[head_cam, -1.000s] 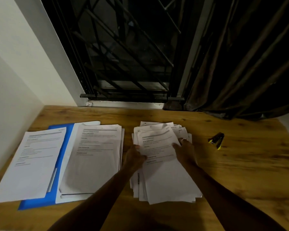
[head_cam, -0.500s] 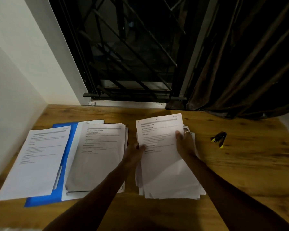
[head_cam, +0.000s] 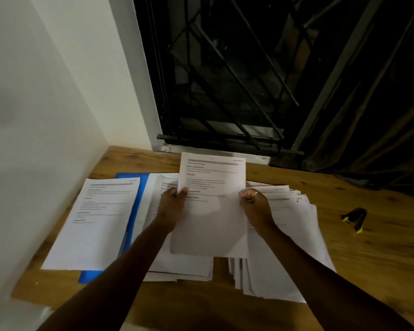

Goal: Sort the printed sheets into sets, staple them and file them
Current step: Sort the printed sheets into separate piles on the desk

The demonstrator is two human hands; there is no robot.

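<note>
I hold one printed sheet (head_cam: 212,211) up above the desk, between two piles. My left hand (head_cam: 172,204) pinches its left edge and my right hand (head_cam: 255,203) grips its right edge. Under the sheet's right side lies a loose, fanned pile of printed sheets (head_cam: 289,247). To the left a neater stack of sheets (head_cam: 160,259) rests on an open blue folder (head_cam: 136,206), and another printed sheet (head_cam: 98,223) covers the folder's left half. A black and yellow stapler (head_cam: 355,218) lies on the wood to the right.
The wooden desk (head_cam: 368,259) fits into a corner, with a white wall (head_cam: 34,139) along its left side. Behind it are a barred dark window (head_cam: 225,80) and a dark curtain (head_cam: 380,115) at the right.
Both hands lifted the top sheet off the right pile and carried it up and to the left, over the gap between the piles. The view also shifted left.
</note>
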